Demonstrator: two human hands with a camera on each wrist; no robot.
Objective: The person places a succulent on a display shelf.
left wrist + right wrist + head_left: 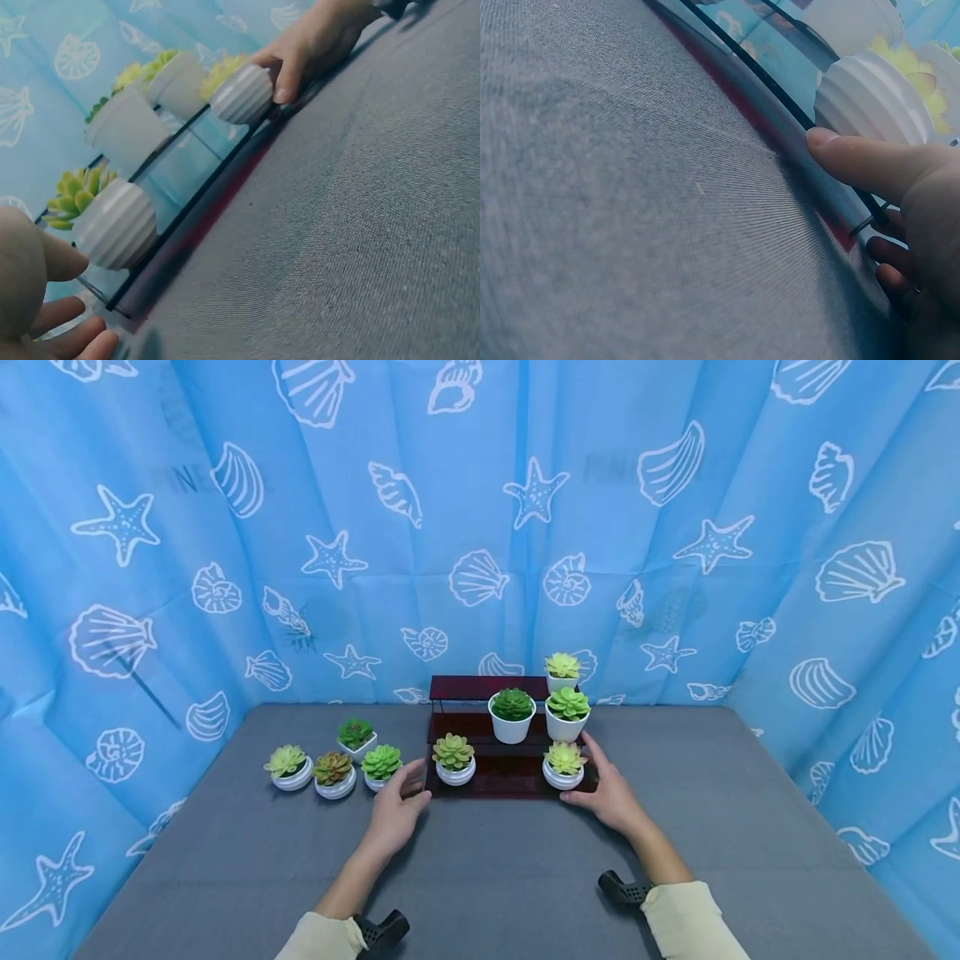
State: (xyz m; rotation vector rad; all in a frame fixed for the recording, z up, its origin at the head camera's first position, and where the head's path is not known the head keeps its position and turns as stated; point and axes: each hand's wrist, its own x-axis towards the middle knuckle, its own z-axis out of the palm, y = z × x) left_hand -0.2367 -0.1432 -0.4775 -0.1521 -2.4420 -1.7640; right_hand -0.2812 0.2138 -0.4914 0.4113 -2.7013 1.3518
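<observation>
A dark red three-tier display stand (pixel 501 777) bears several potted artificial succulents. My right hand (pixel 613 797) grips its front right corner, thumb on the front edge and fingers curled around the end. Just above that thumb, a yellow-green succulent in a ribbed white pot (pixel 870 97) stands on the lowest tier. My left hand (pixel 397 806) is beside the stand's left end with its fingers loosely bent and nothing held. Near its thumb is another succulent in a ribbed pot (pixel 116 225), on the lowest tier; whether they touch I cannot tell.
Left of the stand, several more succulents stand on the grey tabletop, among them a brownish one (pixel 333 772) and a bright green one (pixel 382 763) close to my left hand. A blue seashell-patterned curtain (pixel 480 527) hangs behind the table and along its sides.
</observation>
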